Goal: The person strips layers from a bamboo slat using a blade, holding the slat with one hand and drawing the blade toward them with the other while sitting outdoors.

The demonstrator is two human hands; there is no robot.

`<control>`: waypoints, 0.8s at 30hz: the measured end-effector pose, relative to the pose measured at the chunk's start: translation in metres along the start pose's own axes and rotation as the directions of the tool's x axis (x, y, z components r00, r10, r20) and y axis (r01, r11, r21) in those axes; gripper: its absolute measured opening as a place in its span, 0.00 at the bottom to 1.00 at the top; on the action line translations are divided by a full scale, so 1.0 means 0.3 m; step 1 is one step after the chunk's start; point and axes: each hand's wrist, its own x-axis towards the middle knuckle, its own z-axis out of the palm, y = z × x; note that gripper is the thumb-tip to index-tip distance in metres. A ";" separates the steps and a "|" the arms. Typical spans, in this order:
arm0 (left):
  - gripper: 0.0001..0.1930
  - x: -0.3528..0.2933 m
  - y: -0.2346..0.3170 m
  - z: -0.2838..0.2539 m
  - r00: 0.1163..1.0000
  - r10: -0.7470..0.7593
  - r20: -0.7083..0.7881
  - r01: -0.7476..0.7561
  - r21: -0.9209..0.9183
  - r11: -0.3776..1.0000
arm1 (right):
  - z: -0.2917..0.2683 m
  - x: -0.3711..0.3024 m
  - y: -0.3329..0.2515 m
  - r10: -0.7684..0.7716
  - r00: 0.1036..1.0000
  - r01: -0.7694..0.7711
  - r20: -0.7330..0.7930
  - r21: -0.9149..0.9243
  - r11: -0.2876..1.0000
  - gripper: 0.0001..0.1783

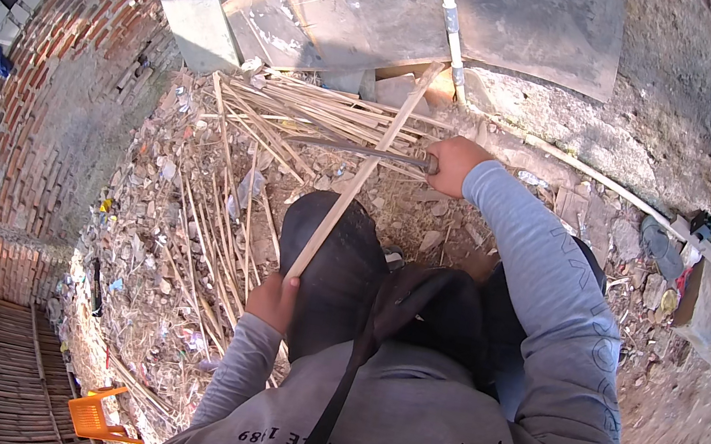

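While the left hand [272,301] grips the near end of the pale wooden strip [346,201] slanting across the dark-trousered left knee [349,259], the right hand [458,166] is wrapped round the handle of a long-bladed tool [336,145] — its blade crossing the strip partway up, firm contact hard to tell. Should that edge skid down the wood, the knee could be caught — and if the far end, out past the loose sticks [329,103], were to twist, the blade might slip sideways.
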 end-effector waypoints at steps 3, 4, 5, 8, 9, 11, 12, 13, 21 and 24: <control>0.24 0.000 -0.008 0.005 1.000 -0.001 -0.002 0.001 -0.003 1.000 | -0.001 -0.001 -0.003 -0.005 1.000 0.005 -0.005 -0.002 1.000 0.13; 0.24 0.000 -0.010 0.006 1.000 0.002 -0.006 -0.002 -0.004 1.000 | 0.000 -0.001 -0.003 -0.008 1.000 0.008 -0.011 -0.004 1.000 0.13; 0.24 0.000 -0.011 0.006 1.000 0.003 -0.005 -0.003 -0.002 1.000 | 0.001 -0.001 -0.002 -0.008 1.000 0.008 -0.011 -0.002 1.000 0.13; 0.24 0.000 -0.008 0.006 1.000 0.004 -0.002 -0.004 0.008 1.000 | 0.005 0.000 0.004 0.006 1.000 -0.006 0.009 0.021 1.000 0.13; 0.24 0.000 -0.005 0.005 1.000 -0.002 0.001 0.002 0.006 1.000 | 0.006 0.000 0.004 -0.003 1.000 0.003 -0.004 0.015 1.000 0.13; 0.24 0.001 -0.002 0.002 1.000 -0.007 0.005 0.007 0.005 1.000 | 0.007 -0.001 0.006 -0.010 1.000 0.010 -0.016 0.011 1.000 0.12; 0.24 0.001 -0.002 0.000 1.000 -0.011 0.016 0.011 0.004 1.000 | 0.003 -0.002 0.003 -0.012 1.000 0.012 -0.011 0.015 1.000 0.12; 0.25 0.002 -0.001 -0.001 1.000 -0.015 0.026 0.015 0.003 1.000 | 0.002 -0.003 0.001 -0.013 1.000 0.013 -0.007 0.019 1.000 0.13; 0.25 0.000 0.000 0.003 1.000 -0.005 0.005 0.005 0.022 1.000 | -0.027 -0.008 -0.019 0.027 0.994 -0.032 0.103 0.043 0.999 0.17; 0.25 0.000 0.008 0.001 1.000 -0.005 0.002 0.005 0.015 1.000 | -0.023 -0.007 -0.016 0.027 0.994 -0.032 0.106 0.051 0.998 0.17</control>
